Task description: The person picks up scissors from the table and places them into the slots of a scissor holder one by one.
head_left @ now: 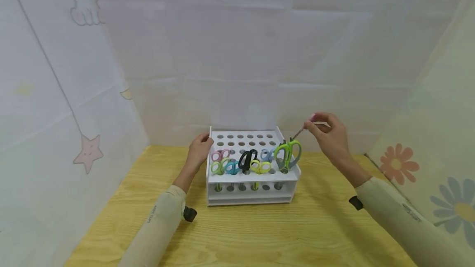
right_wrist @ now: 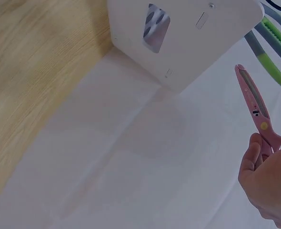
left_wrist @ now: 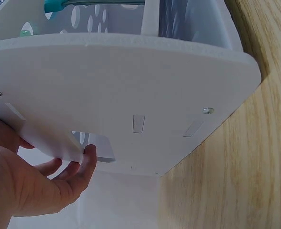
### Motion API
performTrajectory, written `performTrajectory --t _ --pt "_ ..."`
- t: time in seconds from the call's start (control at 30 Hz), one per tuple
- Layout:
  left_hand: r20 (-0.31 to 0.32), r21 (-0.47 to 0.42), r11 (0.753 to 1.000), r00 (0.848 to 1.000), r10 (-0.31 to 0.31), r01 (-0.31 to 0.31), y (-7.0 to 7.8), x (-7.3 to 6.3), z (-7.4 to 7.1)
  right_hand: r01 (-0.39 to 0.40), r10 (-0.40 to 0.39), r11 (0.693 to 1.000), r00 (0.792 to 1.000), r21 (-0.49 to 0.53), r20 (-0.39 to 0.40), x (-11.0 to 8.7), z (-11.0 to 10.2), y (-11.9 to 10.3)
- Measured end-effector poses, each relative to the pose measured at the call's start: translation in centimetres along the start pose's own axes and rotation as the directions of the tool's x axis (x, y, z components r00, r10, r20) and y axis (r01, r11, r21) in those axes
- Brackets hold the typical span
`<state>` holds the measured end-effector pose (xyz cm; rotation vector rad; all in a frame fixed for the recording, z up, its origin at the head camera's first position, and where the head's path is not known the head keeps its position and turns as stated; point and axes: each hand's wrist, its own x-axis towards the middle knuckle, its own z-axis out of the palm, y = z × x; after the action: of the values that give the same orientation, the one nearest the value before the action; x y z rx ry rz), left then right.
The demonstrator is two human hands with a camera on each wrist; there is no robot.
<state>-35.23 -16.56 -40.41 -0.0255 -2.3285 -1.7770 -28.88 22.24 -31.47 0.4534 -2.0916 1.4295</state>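
A white rack (head_left: 245, 177) with rows of round holes stands on the wooden table. My left hand (head_left: 199, 151) grips its left side panel (left_wrist: 107, 86) toward the back, thumb over the top edge and fingertips by the cutout. To the right of the rack and above it, my right hand (head_left: 331, 136) pinches a pair of pink scissors (right_wrist: 255, 102) by the handles. Their blades are together and point down toward the rack. In the head view the tip overlaps the top of large green-and-grey scissors (head_left: 288, 155), which stand in the front right hole.
Several smaller scissors stand handles up in the front rows, among them black scissors (head_left: 246, 160), yellow scissors (head_left: 265, 168) and light blue scissors (head_left: 265, 154). Holes farther back (head_left: 240, 136) hold nothing. White sheeting (head_left: 245, 73) hangs behind the table (head_left: 245, 234).
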Motion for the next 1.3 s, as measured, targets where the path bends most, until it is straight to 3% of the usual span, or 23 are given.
performTrajectory --t 0.37,0.7,0.87,1.0,1.17,1.3 --pt "0.006 -0.003 1.000 1.000 -0.003 0.003 0.0 -0.1 0.4 0.007 0.000 0.996 0.996 -0.085 0.084 1.7 2.8 3.5" --pt "0.010 0.009 1.000 1.000 0.008 -0.008 -0.1 -0.2 0.8 -0.026 0.044 0.981 0.995 -0.191 0.092 2.4 4.0 4.9" --pt "0.001 0.011 1.000 1.000 0.000 0.000 -0.2 -0.1 0.8 0.013 0.014 0.980 0.991 -0.199 0.132 3.0 4.2 5.6" --pt "-0.010 0.017 1.000 1.000 0.010 -0.010 -0.2 0.2 0.7 0.041 0.003 0.980 0.975 -0.196 0.221 3.6 4.4 6.0" --pt "-0.014 0.018 1.000 1.000 0.016 -0.016 -0.3 0.2 0.4 0.037 0.041 0.977 0.934 -0.210 0.354 4.1 4.5 6.5" --pt "-0.009 0.027 1.000 1.000 0.011 -0.011 -0.3 0.2 0.2 0.046 0.062 0.966 0.915 -0.254 0.399 4.2 4.6 6.8"
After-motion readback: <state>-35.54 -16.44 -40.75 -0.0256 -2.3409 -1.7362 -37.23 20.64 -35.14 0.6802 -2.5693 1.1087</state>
